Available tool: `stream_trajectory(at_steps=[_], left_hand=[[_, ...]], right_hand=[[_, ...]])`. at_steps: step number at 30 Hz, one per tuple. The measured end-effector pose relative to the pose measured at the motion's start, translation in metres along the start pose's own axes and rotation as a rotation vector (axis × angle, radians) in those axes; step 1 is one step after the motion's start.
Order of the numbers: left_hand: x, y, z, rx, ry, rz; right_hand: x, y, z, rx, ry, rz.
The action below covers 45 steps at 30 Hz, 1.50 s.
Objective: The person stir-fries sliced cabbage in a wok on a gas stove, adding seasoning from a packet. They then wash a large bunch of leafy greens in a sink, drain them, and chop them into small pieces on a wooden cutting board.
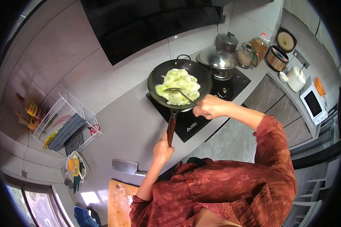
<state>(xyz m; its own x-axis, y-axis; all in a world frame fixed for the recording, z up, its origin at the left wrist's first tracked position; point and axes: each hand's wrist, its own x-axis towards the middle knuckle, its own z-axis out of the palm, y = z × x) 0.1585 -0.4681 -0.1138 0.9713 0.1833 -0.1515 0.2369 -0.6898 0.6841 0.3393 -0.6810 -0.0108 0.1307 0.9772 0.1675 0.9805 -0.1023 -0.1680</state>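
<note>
My left hand (162,150) grips the wooden handle (172,127) of a black wok (156,76) over the gas hob. Pale green vegetable slices (182,82) are heaped in the middle of the wok. In my right hand (211,107) is a metal spatula (186,96), its shaft slanting over the wok's near rim. The spatula's blade lies among the slices at the left of the heap. My fingers cover the spatula's handle end.
A lidded wok (218,58) stands on the other burner of the black hob (191,124). A cleaver (126,166) and a wooden chopping board (119,198) lie to the left. A white wire rack (74,105) stands against the wall. A range hood (153,22) overhangs the back.
</note>
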Motion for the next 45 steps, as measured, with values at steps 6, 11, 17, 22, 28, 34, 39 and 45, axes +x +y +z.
stream_trajectory(at_steps=[6,11,17,22,28,34,39,45], left_hand=[[0.003,0.008,-0.001,0.013,-0.016,0.021],[-0.003,0.01,0.0,-0.001,0.003,0.006],[-0.001,0.014,-0.002,0.015,-0.016,0.0],[-0.004,0.011,-0.004,0.035,-0.044,0.007],[0.0,0.012,0.005,0.028,-0.015,0.06],[-0.002,0.015,0.0,0.009,-0.031,-0.012],[-0.003,0.002,0.008,-0.018,0.028,0.024],[-0.001,0.006,0.008,-0.032,0.017,0.006]], right_hand=[[0.006,0.003,0.025,-0.05,-0.114,-0.004],[0.0,0.014,0.031,-0.018,-0.079,-0.023],[-0.001,-0.006,0.02,-0.013,-0.014,-0.025],[-0.013,-0.001,-0.01,-0.114,-0.004,0.074],[0.01,0.028,0.038,-0.104,-0.034,0.107],[0.001,0.012,-0.002,-0.04,0.1,0.105],[-0.017,-0.023,-0.002,-0.175,-0.192,0.067],[-0.015,0.01,-0.001,-0.167,-0.06,0.134]])
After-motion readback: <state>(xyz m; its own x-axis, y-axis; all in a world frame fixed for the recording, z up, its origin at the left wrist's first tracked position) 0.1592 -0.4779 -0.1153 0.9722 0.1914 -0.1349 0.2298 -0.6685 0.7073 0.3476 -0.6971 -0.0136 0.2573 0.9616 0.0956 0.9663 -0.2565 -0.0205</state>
